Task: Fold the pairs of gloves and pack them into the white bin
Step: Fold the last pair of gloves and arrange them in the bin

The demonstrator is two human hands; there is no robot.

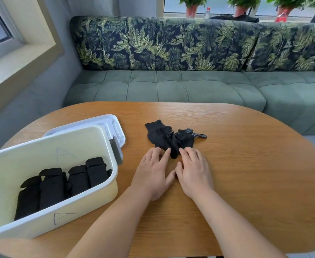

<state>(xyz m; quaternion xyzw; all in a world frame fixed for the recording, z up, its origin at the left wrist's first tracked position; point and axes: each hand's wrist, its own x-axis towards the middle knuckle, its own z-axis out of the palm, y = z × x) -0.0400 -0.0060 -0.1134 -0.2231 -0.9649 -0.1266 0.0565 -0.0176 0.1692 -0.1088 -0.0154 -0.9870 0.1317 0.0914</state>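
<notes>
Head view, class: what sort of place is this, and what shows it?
Probably a living room or lounge nook: a green tufted sofa with leaf-print back cushions runs behind an oval wooden table, and potted plants stand at the window.

The left hand (153, 174) and right hand (193, 174) lie palm down, side by side on the wooden table (246, 174), thumbs nearly meeting. Their fingers reach out straight, and the tips touch the near edge of the loose black gloves (169, 138). These gloves lie crumpled just beyond the fingertips, with dotted grip fabric showing toward the right. Off to the left of the fingers stands the white bin (69, 215), with folded gloves (60, 185) lined up inside. Its lid (115, 123) lies flat behind it.
</notes>
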